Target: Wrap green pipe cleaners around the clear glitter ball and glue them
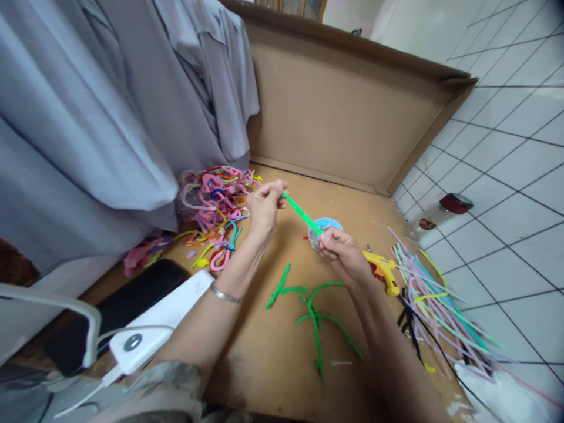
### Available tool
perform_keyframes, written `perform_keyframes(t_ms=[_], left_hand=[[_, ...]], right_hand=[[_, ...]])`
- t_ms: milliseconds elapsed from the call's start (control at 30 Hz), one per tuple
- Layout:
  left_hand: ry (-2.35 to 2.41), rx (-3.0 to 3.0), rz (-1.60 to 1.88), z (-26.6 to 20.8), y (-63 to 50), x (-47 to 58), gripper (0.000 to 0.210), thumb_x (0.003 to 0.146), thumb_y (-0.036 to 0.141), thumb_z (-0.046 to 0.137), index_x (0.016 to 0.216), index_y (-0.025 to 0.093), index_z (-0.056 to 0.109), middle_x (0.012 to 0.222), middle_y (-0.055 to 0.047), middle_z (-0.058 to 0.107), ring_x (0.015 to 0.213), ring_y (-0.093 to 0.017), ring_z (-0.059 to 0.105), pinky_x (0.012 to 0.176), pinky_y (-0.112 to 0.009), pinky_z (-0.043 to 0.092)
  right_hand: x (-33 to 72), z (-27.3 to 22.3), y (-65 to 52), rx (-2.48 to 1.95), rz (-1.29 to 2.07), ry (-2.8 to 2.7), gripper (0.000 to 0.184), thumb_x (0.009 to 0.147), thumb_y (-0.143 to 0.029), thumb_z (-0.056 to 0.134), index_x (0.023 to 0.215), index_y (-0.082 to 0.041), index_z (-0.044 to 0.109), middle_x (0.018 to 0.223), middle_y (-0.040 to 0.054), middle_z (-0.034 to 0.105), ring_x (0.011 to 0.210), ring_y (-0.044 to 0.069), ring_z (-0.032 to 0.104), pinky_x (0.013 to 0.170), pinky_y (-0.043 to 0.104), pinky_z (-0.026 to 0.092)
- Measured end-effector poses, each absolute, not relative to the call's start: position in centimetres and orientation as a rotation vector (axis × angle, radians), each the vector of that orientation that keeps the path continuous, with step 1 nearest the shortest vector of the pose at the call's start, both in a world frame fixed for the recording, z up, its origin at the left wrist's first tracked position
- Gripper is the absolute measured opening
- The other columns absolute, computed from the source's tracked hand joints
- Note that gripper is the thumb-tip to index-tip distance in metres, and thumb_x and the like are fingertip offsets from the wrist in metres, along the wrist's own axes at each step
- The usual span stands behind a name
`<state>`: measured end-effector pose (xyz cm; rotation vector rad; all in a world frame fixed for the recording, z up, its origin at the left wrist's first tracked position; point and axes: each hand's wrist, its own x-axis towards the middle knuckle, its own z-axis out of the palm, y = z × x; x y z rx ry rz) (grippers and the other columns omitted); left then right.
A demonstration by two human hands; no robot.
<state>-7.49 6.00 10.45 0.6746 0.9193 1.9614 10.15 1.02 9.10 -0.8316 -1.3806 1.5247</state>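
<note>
A green pipe cleaner (302, 212), looking doubled or twisted, is stretched on a slant between my two hands above the table. My left hand (265, 205) pinches its upper left end. The lower right end sits in the closed fingers of my right hand (342, 249). Below, more green pipe cleaners (316, 323) lie bent and crossed on the tabletop, and a shorter branched green piece (281, 288) rests to their left. Just behind my right hand is a small round blue-topped container (326, 224), partly hidden.
Colourful pipe cleaner pieces (220, 200) are heaped at the left. A white power bank (141, 335) with a cable lies beside a black phone-like object (145, 288). To the right are a yellow glue gun (385, 271), long pastel pipe cleaners (436, 305) and a clear jar (425, 224). Cardboard (335, 106) stands behind.
</note>
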Motion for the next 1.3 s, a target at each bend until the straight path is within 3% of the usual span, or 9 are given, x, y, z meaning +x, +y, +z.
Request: perform_keyframes(t_ms=[200, 400, 600, 867, 1067, 1300], left_hand=[[0.959, 0.653, 1.923, 10.2, 6.1, -7.4, 0.027, 0.069, 0.036, 0.078, 0.067, 0.012, 0.066, 0.053, 0.004, 0.059, 0.04, -0.003, 0.045, 0.042, -0.015, 0.039], [0.914, 0.497, 1.798, 10.9, 5.5, -7.5, 0.017, 0.075, 0.026, 0.072, 0.07, 0.012, 0.064, 0.054, 0.004, 0.06, 0.039, -0.002, 0.046, 0.042, -0.014, 0.041], [0.843, 0.376, 1.718, 11.5, 5.4, -7.6, 0.014, 0.083, 0.021, 0.066, 0.072, 0.012, 0.062, 0.053, 0.006, 0.058, 0.037, -0.002, 0.045, 0.041, -0.012, 0.041], [0.749, 0.282, 1.7, 12.3, 4.8, -7.1, 0.015, 0.089, 0.019, 0.063, 0.075, 0.013, 0.062, 0.055, 0.005, 0.061, 0.039, -0.001, 0.051, 0.044, -0.01, 0.044], [0.7, 0.162, 1.678, 12.5, 4.9, -6.9, 0.022, 0.095, 0.014, 0.052, 0.075, 0.013, 0.062, 0.055, 0.004, 0.062, 0.039, -0.001, 0.053, 0.048, -0.01, 0.048], [0.643, 0.225, 1.705, 12.2, 4.9, -7.0, 0.016, 0.091, 0.018, 0.06, 0.076, 0.014, 0.061, 0.055, 0.005, 0.061, 0.04, -0.001, 0.054, 0.048, -0.009, 0.048]], right_hand=[[9.7, 9.1, 0.9, -0.816, 1.566, -1.328, 0.041, 0.062, -0.048, 0.081, 0.055, -0.019, 0.053, 0.048, -0.0067, 0.043, 0.045, 0.004, 0.025, 0.05, 0.025, 0.018], [9.8, 9.1, 1.0, -0.805, 1.549, -1.354, 0.041, 0.063, -0.051, 0.081, 0.058, -0.018, 0.056, 0.051, -0.0063, 0.046, 0.045, 0.004, 0.025, 0.049, 0.025, 0.019], [10.1, 8.9, 1.2, -0.793, 1.507, -1.363, 0.04, 0.067, -0.051, 0.079, 0.06, -0.019, 0.057, 0.05, -0.0074, 0.04, 0.045, 0.005, 0.024, 0.049, 0.025, 0.019], [9.8, 9.6, 0.8, -0.836, 1.144, -1.361, 0.04, 0.072, -0.055, 0.071, 0.059, -0.02, 0.057, 0.052, -0.0061, 0.039, 0.05, 0.008, 0.031, 0.052, 0.025, 0.032], [9.4, 9.5, 0.5, -0.867, 1.055, -1.339, 0.039, 0.074, -0.053, 0.068, 0.058, -0.02, 0.054, 0.054, -0.0055, 0.04, 0.052, 0.009, 0.034, 0.054, 0.025, 0.034], [9.5, 9.5, 0.6, -0.897, 1.123, -1.324, 0.041, 0.069, -0.055, 0.071, 0.059, -0.02, 0.053, 0.052, -0.0058, 0.042, 0.049, 0.008, 0.033, 0.051, 0.023, 0.031]])
